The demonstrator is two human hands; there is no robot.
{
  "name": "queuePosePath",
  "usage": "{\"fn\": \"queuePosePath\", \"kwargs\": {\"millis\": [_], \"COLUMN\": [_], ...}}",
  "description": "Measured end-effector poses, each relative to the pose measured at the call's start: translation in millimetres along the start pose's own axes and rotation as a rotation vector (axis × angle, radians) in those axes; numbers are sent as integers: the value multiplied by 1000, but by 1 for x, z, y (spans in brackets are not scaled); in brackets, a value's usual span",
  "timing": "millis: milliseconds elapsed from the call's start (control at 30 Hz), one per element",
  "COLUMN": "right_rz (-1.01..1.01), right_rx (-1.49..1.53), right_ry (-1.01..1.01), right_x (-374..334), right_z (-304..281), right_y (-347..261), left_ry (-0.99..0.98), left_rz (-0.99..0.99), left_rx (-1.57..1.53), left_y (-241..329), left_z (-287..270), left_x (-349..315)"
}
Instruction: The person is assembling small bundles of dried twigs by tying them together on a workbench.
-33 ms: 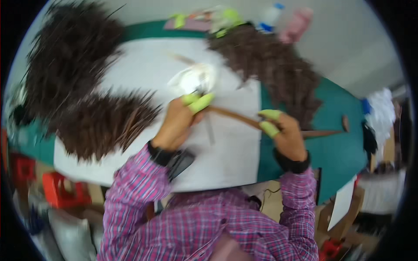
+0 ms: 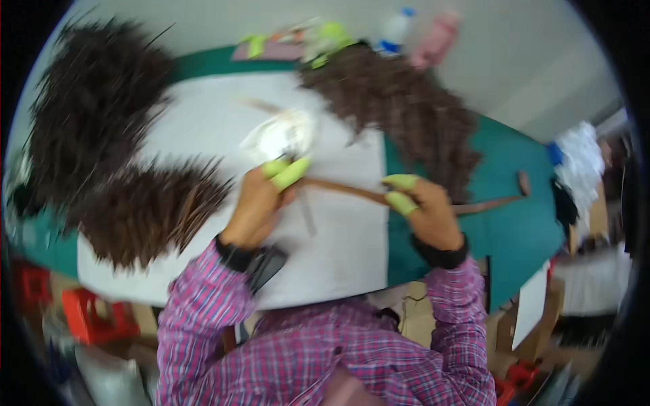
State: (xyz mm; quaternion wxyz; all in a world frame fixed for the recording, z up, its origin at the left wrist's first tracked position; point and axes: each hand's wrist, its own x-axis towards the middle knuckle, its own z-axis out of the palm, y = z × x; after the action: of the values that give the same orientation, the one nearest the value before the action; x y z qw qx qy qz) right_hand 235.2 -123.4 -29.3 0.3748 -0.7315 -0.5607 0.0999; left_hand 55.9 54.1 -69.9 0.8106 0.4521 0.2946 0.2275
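I had the left hand (image 2: 254,203) and right hand (image 2: 433,215) pinched on a long brown strip (image 2: 345,190) over the worktop (image 2: 518,237); perhaps fibre, given the blur. Light, even tension between grips seemed best.

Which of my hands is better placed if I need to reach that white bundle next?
Likely your left hand: it is right beside the white bundle, while your right hand is farther off to the right. Both hold the brown strip, so the left might have to let go first.

A thin brown strip (image 2: 345,189) slants between left hand (image 2: 254,206) and right hand (image 2: 433,213).
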Motion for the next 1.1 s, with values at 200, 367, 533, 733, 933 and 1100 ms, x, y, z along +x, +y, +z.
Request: {"fn": "queuePosePath", "kwargs": {"millis": [200, 367, 533, 733, 933, 1100], "right_rz": [126, 94, -252, -293, 148, 257], "right_rx": [-3, -240, -736, 25, 532, 700], "right_ry": [42, 2, 132, -19, -256, -253], "right_x": [-11, -6, 26, 46, 45, 45], "right_z": [-15, -23, -14, 30, 62, 68], "right_y": [-7, 22, 12, -24, -17, -11], "left_ry": [-88, -263, -221, -117, -145, -163], "left_rz": [-75, -121, -107, -116, -113, -123], "left_rx": [-75, -127, -215, -270, -277, -293], "left_y": [-1, -7, -5, -7, -8, -13], "left_z": [5, 24, 28, 16, 14, 8], "left_x": [-9, -18, -9, -2, -1, 2]}}
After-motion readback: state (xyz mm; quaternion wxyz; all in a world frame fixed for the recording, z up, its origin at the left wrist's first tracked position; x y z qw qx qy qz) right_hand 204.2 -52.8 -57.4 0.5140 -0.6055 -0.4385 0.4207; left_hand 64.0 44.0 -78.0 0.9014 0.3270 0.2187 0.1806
